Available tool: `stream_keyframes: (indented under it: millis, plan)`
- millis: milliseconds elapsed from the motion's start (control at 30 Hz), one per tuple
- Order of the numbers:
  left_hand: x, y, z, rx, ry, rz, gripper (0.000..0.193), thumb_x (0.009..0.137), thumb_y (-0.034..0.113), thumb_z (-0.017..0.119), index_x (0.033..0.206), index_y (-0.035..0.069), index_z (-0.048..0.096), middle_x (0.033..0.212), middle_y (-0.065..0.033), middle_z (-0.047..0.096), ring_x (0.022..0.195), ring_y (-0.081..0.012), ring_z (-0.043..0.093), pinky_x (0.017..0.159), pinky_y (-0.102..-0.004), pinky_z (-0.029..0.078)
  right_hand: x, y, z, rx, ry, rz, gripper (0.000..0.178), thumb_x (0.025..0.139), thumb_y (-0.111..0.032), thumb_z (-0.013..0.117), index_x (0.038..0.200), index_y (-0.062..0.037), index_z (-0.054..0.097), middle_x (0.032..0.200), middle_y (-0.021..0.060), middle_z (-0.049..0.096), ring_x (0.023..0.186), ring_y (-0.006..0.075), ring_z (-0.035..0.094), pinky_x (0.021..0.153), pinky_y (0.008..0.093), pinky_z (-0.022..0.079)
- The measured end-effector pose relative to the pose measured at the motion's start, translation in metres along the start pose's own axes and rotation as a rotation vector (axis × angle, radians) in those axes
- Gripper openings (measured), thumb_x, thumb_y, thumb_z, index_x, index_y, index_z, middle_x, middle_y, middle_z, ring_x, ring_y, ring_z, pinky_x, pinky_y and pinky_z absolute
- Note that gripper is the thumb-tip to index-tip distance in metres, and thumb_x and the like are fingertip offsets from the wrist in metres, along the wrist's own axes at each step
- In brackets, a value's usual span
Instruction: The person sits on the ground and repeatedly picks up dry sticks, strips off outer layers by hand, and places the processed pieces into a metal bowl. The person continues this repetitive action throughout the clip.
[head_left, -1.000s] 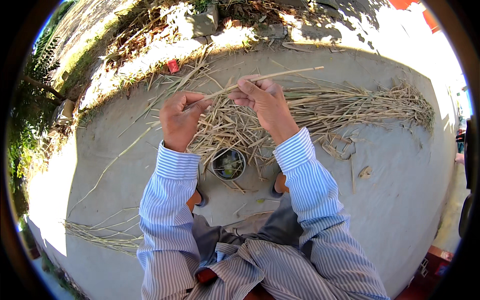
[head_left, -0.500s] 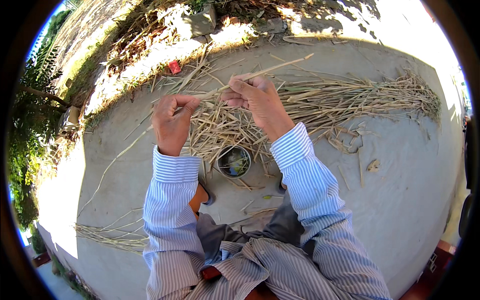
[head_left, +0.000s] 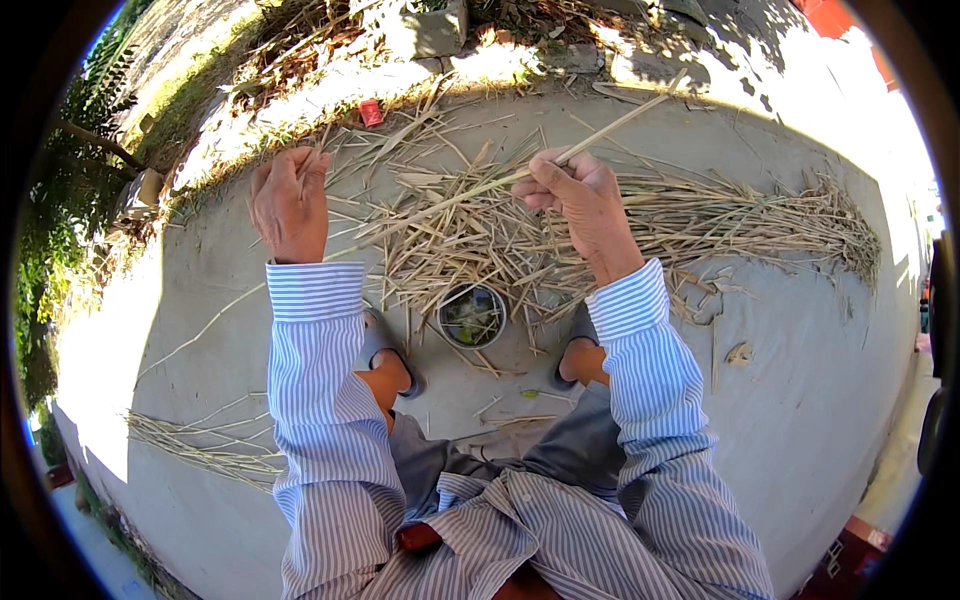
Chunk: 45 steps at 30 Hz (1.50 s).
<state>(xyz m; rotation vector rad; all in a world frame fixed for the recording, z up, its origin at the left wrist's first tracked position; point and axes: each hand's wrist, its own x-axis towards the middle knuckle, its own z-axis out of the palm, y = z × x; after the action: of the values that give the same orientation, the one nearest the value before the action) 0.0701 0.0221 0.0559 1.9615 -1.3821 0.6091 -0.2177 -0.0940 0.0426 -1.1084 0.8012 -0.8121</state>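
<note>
My right hand [head_left: 588, 200] pinches a long, thin dry stalk [head_left: 440, 206] between thumb and fingers. One end of the stalk points up past this hand to the far right; the other slants down leftward, passing behind my left wrist. My left hand [head_left: 290, 208] is raised to the left, apart from the stalk, its fingertips pressed together. Whatever they may hold is too small to make out. Beneath the stalk lies a heap of short, dry stalk pieces [head_left: 455, 245]. A round metal bowl [head_left: 503, 330] with dark liquid and leaf bits stands at its near edge.
A bundle of long dry stalks [head_left: 770, 215] stretches right across the concrete floor [head_left: 800, 340]. Thinner stalks [head_left: 205, 445] lie at lower left. My slippered feet flank the bowl. A red packet [head_left: 371, 112] lies near the leaf-strewn far edge with stone blocks [head_left: 430, 30].
My hands have moved apart: the left went left and up, coming off the stalk, while the right shifted right with the stalk still pinched. The stalk now slants more steeply.
</note>
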Motion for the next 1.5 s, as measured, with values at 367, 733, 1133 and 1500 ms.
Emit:
stream_keyframes:
  millis: [367, 733, 1133, 1500]
  plan:
    - [-0.039, 0.057, 0.026, -0.564, -0.388, 0.051, 0.013, 0.078, 0.011, 0.075, 0.086, 0.003, 0.07, 0.077, -0.0057, 0.067, 0.071, -0.0147, 0.061, 0.07, -0.0276, 0.048, 0.011, 0.009, 0.005, 0.149, 0.037, -0.034, 0.029, 0.088, -0.017, 0.066, 0.104, 0.006, 0.057, 0.086, 0.0132, 0.066, 0.079, 0.0194, 0.068, 0.067, 0.0259, 0.055]
    - [-0.013, 0.009, 0.012, -0.433, -0.108, -0.433, 0.023, 0.081, 0.022, 0.074, 0.085, 0.003, 0.062, 0.079, -0.0061, 0.066, 0.074, -0.0174, 0.062, 0.069, -0.0319, 0.047, 0.004, 0.013, 0.002, 0.031, 0.048, -0.001, 0.031, 0.087, -0.022, 0.069, 0.101, 0.0044, 0.059, 0.084, 0.0143, 0.067, 0.076, 0.0195, 0.068, 0.063, 0.0251, 0.054]
    - [-0.037, 0.043, 0.057, -0.487, -0.209, 0.256, 0.021, 0.076, 0.016, 0.076, 0.091, 0.005, 0.067, 0.085, -0.0083, 0.068, 0.084, -0.023, 0.064, 0.077, -0.0344, 0.049, 0.003, 0.006, 0.014, -0.052, 0.129, -0.127, 0.035, 0.086, -0.027, 0.071, 0.093, 0.0059, 0.06, 0.082, 0.0151, 0.068, 0.073, 0.0185, 0.069, 0.061, 0.0236, 0.055]
    - [-0.028, 0.054, 0.048, -0.502, -0.252, 0.201, 0.016, 0.078, 0.015, 0.074, 0.09, 0.006, 0.068, 0.08, -0.0059, 0.068, 0.077, -0.0182, 0.063, 0.075, -0.0321, 0.048, 0.005, 0.013, 0.023, -0.1, 0.181, -0.191, 0.032, 0.09, -0.023, 0.064, 0.086, 0.0075, 0.06, 0.071, 0.0127, 0.066, 0.064, 0.0148, 0.068, 0.053, 0.022, 0.053]
